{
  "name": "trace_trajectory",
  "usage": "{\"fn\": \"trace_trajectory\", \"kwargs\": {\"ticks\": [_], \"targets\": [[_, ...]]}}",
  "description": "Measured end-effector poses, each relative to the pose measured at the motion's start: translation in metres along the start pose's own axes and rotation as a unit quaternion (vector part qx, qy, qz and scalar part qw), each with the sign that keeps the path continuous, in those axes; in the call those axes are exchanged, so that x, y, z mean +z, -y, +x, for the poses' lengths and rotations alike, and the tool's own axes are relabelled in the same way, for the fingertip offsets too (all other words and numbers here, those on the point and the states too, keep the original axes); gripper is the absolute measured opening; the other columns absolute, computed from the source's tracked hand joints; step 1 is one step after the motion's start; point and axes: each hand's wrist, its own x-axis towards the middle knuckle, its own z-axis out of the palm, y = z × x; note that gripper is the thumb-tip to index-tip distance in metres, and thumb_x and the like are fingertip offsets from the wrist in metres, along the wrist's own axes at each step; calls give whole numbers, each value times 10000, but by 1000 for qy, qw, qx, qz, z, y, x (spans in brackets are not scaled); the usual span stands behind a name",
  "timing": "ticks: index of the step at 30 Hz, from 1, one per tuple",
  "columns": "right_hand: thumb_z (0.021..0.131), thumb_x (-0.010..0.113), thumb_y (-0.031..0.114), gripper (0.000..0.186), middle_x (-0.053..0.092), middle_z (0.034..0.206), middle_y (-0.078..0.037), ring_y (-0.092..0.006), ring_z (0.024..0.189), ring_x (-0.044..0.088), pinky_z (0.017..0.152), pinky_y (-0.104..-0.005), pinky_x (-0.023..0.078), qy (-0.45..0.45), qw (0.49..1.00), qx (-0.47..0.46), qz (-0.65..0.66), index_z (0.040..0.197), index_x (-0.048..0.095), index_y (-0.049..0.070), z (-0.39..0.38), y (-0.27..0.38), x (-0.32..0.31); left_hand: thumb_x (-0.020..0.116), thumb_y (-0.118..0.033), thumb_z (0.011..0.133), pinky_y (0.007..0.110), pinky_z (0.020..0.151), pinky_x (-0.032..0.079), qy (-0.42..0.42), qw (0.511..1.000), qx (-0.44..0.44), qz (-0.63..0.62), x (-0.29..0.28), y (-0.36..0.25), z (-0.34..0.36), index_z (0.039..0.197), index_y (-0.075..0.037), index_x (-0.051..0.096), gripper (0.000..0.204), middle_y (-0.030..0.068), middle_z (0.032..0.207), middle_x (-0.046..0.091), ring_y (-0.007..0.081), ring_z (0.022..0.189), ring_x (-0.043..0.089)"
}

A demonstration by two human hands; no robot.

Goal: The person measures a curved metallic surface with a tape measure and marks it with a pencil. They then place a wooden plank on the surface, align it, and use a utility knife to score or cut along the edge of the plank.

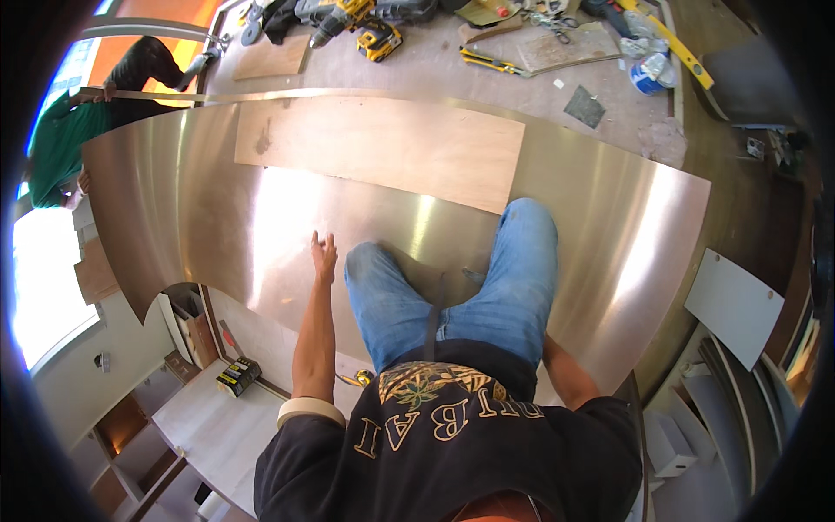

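Observation:
A large shiny metal sheet (374, 213) spans the table beneath my knees, its left end bent or curved by the lens. Across its far side lies a flat wooden board (383, 148). My left hand (324, 255) hovers over or rests on the sheet, left of my knee, fingers stretched out and slightly apart, with nothing in them; whether it touches the metal I cannot tell. My right forearm (567, 372) goes down behind my thigh, so my right hand is hidden. At the far left, a person in a green top (56, 143) has a hand at the sheet's left edge.
Beyond the sheet, the worktable (435, 61) bears a yellow cordless drill (342, 19), a yellow utility knife (491, 61), a yellow spirit level (670, 43) and a blue-and-white tin (651, 73). A white panel (735, 306) leans at right. A dark box (238, 377) stands behind left.

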Motion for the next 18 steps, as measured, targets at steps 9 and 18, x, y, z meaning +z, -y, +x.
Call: {"fn": "trace_trajectory", "kwargs": {"ticks": [9, 18], "targets": [[991, 549, 268, 351, 644, 1000, -178, -319, 889, 599, 806, -427, 468, -27, 996, -74, 31, 1206, 568, -9, -33, -28, -5, 585, -422, 966, 345, 743, 529, -30, 999, -14, -8, -39, 89, -104, 1532, -38, 245, 764, 163, 1250, 523, 203, 944, 595], [982, 564, 259, 339, 643, 938, -167, -335, 835, 596, 772, -439, 468, -116, 987, -99, 42, 1180, 568, -17, -92, -61, -13, 623, -380, 957, 267, 543, 465, -44, 994, 69, -74, -13, 82, -87, 1467, 24, 359, 702, 104, 1035, 551, 120, 706, 541]]}}
